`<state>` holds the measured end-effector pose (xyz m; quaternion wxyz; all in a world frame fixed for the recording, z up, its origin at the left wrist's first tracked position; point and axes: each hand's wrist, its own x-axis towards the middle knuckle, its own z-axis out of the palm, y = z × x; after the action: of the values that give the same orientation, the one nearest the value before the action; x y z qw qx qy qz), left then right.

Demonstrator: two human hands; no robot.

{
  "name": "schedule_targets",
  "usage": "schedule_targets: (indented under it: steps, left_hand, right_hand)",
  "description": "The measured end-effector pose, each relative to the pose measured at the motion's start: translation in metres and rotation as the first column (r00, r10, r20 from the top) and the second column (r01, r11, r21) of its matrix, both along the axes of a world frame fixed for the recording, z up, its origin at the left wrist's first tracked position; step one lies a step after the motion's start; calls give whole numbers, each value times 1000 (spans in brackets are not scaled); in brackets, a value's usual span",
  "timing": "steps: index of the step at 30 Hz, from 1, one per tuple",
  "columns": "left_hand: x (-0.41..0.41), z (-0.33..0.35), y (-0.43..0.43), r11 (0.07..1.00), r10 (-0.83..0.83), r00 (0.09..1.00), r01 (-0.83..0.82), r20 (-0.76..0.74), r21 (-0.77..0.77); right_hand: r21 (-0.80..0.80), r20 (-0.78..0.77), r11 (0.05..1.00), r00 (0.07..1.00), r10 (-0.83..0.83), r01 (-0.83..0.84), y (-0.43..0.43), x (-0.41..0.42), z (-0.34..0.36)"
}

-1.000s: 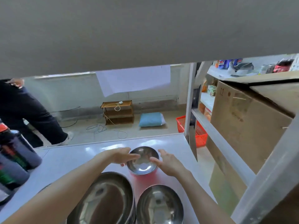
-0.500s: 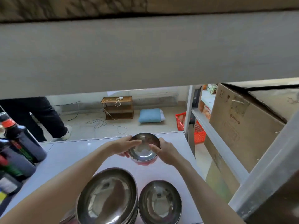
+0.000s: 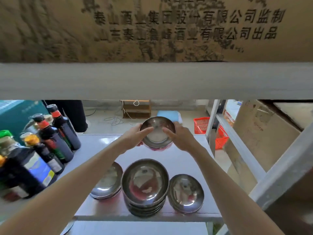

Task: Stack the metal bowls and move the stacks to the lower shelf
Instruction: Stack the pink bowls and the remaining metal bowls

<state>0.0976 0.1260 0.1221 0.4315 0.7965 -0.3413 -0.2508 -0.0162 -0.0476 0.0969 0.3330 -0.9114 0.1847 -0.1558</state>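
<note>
**White shelf, one small bowl between two hands**

White shelf board point(image 3: 101, 146) fills the middle of the view, under a grey shelf beam point(image 3: 152, 80) that carries a printed cardboard box point(image 3: 152, 28). At the far end of the board a small metal bowl point(image 3: 157, 133) is tilted with its open side toward the camera. The left hand point(image 3: 135, 138) grasps its left rim and the right hand point(image 3: 179, 138) its right rim. Each thumb lies over the rim into the hollow and the fingers wrap behind. Whether the bowl's lower edge touches the board cannot be told.

Nearer the camera, between the two forearms, three groups of metal bowls stand in a row along the front edge. A tall middle stack point(image 3: 145, 182) has a low left stack point(image 3: 108, 182) just beside it, partly hidden by the left forearm. A smaller right stack point(image 3: 186, 192) sits on its other side.

Dark bottles point(image 3: 50, 141) with red and orange caps crowd the board's left end, with a teal box point(image 3: 15, 116) behind them. To the right, another rack holds a large cardboard carton point(image 3: 254, 133). Beyond the board, on the floor, are a red basket point(image 3: 201, 124), a blue cushion point(image 3: 167, 115), a small wooden stand point(image 3: 137, 111) and a person's dark trouser legs point(image 3: 74, 116).
</note>
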Motion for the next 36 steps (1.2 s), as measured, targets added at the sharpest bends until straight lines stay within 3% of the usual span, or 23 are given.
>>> schedule_targets:
  steps: [9,15,17,23,28,36]
  left_hand:
    - [27,14,105,999,52,993,-51,110,-4]
    - [38,-23,154,970,220,969,-229,113,75]
    - [34,-41,167,952,257,950,-280,178,120]
    - [16,-83,184,921,315,942,-333,118,201]
    - [3,-92,181,878,387,902,-424,191,224]
    - [-7,-96,181,881,351,903,-408,246,241]
  right_hand:
    - [6,2,1000,1000,21,-21,102,36,19]
    - [-40,-174,996,982,77,-85,147,61,5]
    - [-108,-287,985,953,98,-134,157,68,-5]
    - [-188,-501,956,860,102,-223,175,74,-29]
    - [-259,-563,928,822,79,-267,185,79,-33]
    - [-374,-577,891,817,-4,-259,185,68,-39]
